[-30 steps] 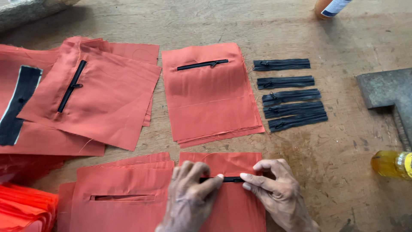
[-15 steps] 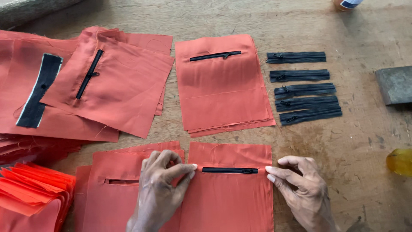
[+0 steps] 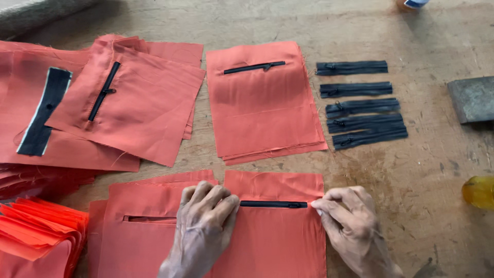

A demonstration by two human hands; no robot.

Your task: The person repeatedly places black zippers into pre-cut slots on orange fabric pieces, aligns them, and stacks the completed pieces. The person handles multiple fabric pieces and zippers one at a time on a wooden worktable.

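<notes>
Orange fabric panel (image 3: 267, 242), soft and limp, lies flat; left hand (image 3: 203, 226) presses open-palmed, right hand (image 3: 350, 224) pinches its black zipper (image 3: 272, 204) end.

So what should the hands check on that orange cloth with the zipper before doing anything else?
1. Left hand pressing flat on the orange cloth piece: ok.
2. Right hand pinching the cloth's right edge: ok.
3. Black zipper straight in the slot: ok.
4. Zipper fastened underneath: cannot tell.
5. Spare zippers laid out on the wooden table: ok.
6. Finished stack apart from the working piece: ok.
</notes>
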